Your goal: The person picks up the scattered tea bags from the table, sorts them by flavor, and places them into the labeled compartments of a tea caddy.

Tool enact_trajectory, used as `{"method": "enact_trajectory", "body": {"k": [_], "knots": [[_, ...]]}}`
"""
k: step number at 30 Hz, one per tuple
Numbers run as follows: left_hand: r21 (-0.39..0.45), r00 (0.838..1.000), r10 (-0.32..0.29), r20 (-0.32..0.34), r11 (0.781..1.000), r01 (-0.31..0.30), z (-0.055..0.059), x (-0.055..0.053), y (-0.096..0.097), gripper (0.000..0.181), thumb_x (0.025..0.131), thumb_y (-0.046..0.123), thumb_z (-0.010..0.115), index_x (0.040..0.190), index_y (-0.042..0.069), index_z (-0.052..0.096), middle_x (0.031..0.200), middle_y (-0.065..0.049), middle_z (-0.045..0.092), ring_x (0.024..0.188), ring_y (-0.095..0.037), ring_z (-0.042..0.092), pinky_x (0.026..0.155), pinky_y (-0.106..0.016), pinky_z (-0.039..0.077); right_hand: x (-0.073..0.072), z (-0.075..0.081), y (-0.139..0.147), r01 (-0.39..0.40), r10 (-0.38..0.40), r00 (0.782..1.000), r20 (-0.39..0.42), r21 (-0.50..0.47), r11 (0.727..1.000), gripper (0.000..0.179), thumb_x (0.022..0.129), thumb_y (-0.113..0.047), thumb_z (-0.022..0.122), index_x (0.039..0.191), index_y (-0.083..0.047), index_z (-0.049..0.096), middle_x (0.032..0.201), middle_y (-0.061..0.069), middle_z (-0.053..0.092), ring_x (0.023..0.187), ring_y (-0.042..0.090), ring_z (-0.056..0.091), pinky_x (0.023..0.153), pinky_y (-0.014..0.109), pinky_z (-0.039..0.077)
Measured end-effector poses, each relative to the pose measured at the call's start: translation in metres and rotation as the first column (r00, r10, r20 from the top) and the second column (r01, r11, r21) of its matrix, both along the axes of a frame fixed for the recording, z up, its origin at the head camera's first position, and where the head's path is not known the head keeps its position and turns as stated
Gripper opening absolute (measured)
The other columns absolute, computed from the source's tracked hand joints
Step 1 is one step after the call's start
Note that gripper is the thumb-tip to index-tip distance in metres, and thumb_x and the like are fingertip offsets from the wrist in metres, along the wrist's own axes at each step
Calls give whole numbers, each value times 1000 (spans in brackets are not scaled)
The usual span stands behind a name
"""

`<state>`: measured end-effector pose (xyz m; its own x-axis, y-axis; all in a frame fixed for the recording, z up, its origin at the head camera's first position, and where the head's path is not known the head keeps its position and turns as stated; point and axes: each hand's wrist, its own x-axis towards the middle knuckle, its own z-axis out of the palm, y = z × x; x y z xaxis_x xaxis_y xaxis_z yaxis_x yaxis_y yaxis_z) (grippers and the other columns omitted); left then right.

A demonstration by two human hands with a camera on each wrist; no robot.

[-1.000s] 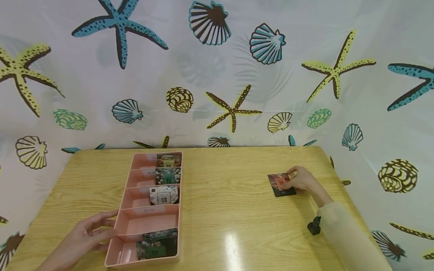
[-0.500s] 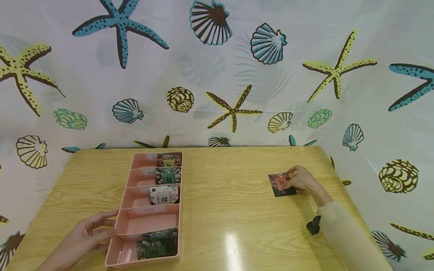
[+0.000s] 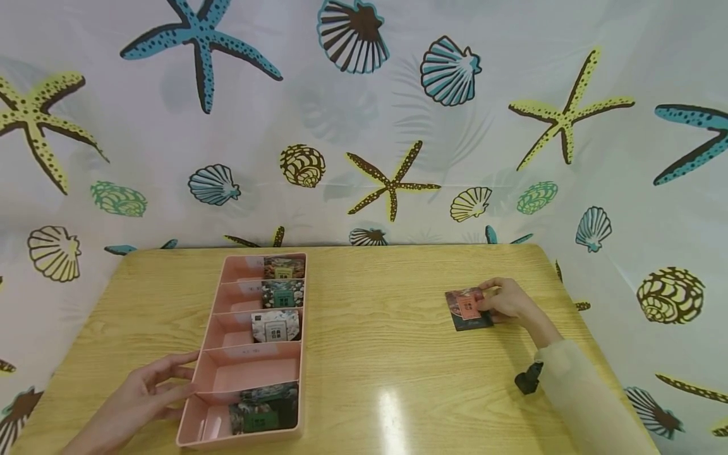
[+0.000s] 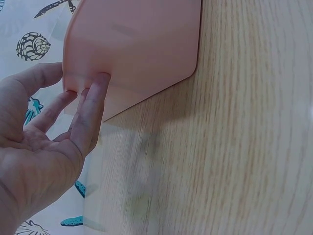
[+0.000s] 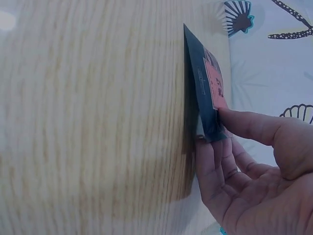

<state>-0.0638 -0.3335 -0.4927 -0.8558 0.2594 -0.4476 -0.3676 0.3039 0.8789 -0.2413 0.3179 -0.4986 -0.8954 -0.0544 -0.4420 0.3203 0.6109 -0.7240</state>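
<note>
On the right side of the table, my right hand (image 3: 506, 300) pinches a flat square packet (image 3: 467, 308) by its right edge. The packet is dark with a coral label; in the right wrist view my thumb lies on its face, the other fingers are behind and below it, and the packet (image 5: 208, 93) is tilted at the tabletop. My left hand (image 3: 142, 392) touches the outer left wall of a long pink divided box (image 3: 250, 373), fingers fairly straight. In the left wrist view, fingertips rest against the box's side (image 4: 137, 49).
Packets stand in the box: a yellow-label one (image 3: 283, 270), a green-label one (image 3: 282, 295), a white one (image 3: 275, 327) and dark green ones (image 3: 261, 411) nearest me. The second compartment from the front shows a bare floor. A shell-patterned curtain (image 3: 364, 126) borders the wooden table (image 3: 375, 360).
The packet in my right hand has shifted slightly to the left and its face shows a little more. My left hand and the box stay put.
</note>
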Motion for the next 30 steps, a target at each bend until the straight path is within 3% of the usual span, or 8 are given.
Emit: {"method": "enact_trajectory", "body": {"k": [9,14,20,30], "knots": [[-25,1000,4,-15,1000,-4,3,0,2,67,112,22,56,161,-12,25,126,6,63,104,-3,73,90,-41,67,3,4,0,5,-2,1000,19,-170,985,56,100,-5,70,151,4,46,109,7,70,82,11,69,68,29,61],[-40,1000,8,-3,999,-9,4,0,2,70,111,24,56,162,-12,22,135,-2,63,105,-4,73,91,-42,66,6,6,-5,-7,11,1000,20,-213,977,56,102,-8,68,151,2,44,107,3,68,82,10,67,68,29,60],[-31,1000,2,-10,1000,-2,2,-1,2,69,112,22,55,161,-13,22,131,2,64,104,-4,73,90,-42,67,9,6,-13,12,-9,1000,15,-265,964,53,103,-9,68,148,1,44,104,0,62,77,10,63,66,29,59],[-45,1000,5,-6,999,-5,3,-1,2,71,111,24,57,161,-12,23,135,-3,64,105,-7,74,91,-44,66,16,6,-32,17,-21,1000,-6,-393,919,42,103,-4,65,141,2,47,98,-3,58,73,8,57,61,25,55]]}}
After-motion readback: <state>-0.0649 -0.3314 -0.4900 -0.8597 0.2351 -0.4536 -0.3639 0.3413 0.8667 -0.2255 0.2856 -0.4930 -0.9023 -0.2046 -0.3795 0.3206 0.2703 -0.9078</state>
